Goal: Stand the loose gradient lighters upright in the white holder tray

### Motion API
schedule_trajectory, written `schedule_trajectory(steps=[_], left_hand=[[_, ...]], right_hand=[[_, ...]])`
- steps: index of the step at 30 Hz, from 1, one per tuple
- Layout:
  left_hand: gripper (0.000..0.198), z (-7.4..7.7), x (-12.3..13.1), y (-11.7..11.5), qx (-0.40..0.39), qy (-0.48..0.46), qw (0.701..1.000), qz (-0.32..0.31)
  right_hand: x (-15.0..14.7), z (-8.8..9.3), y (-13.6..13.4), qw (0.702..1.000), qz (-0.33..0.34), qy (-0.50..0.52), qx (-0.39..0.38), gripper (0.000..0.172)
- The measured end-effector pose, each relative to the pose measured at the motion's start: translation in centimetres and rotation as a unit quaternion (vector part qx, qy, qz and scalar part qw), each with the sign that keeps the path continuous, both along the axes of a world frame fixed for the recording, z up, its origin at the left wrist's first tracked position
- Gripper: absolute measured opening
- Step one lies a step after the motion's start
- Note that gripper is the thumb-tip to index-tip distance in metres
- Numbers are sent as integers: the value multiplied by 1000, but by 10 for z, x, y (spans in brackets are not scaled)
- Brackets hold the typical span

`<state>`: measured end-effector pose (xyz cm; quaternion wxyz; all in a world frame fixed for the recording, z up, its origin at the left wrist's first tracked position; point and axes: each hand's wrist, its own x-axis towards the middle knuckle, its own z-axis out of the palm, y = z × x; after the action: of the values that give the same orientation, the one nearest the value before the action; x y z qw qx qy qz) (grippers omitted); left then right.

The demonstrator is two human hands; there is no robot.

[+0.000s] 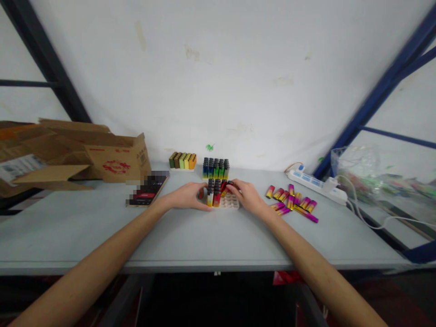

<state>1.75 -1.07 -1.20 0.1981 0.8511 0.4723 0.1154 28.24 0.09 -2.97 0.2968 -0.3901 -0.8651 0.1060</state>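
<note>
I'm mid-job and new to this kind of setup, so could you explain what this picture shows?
There is no machine: these are a person's bare hands, seen by a camera worn on the head, looking forward and down. The left hand is at the left end of a white tray partly filled with upright lighters. The right hand pinches a tilted red lighter there. On the grey table, loose purple-and-gold pieces and a power strip lie rightward; blue-and-green lighters stand behind the tray.

Lighters (217,200), centre of frame: glossy, metallic-looking bodies. Tabletop (225,240), lower centre: smooth, matt. Carton (117,167), left: matt cardboard.
</note>
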Motion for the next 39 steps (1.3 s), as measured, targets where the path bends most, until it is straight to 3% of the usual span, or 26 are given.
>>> schedule_trajectory(steps=[4,10,13,15,18,21,24,28,33,36,37,39], left_hand=[[78,-2,-1,1,5,5,1000,-2],[81,-4,-2,3,7,-7,1000,-3],[81,-2,-2,2,3,4,1000,0],[82,-2,-1,2,0,11,1000,2],[83,-2,-2,2,0,7,1000,0],[84,-4,-3,4,4,7,1000,1],[85,-6,-3,5,5,11,1000,0],[82,-6,-4,6,8,8,1000,-3],[80,-6,-4,5,10,5,1000,-5],[83,-5,-3,4,9,6,1000,1],[83,-4,-3,3,6,6,1000,1],[82,-3,-2,2,0,5,1000,-1]], right_hand=[[-7,0,1,998,14,-55,38,24],[-21,0,-2,978,-64,-178,82,35],[-10,4,-1,980,-27,-188,55,39],[6,11,2,984,-39,-171,34,42],[39,21,9,968,-184,-170,2,41],[72,24,16,910,-354,-212,-52,38],[93,21,21,867,-422,-244,-106,46],[94,12,27,870,-391,-259,-150,44],[78,3,37,939,-266,-186,-111,31],[66,1,38,980,-175,-29,-94,25],[61,1,37,982,-143,54,-114,28],[50,2,31,957,-66,213,-186,37]])
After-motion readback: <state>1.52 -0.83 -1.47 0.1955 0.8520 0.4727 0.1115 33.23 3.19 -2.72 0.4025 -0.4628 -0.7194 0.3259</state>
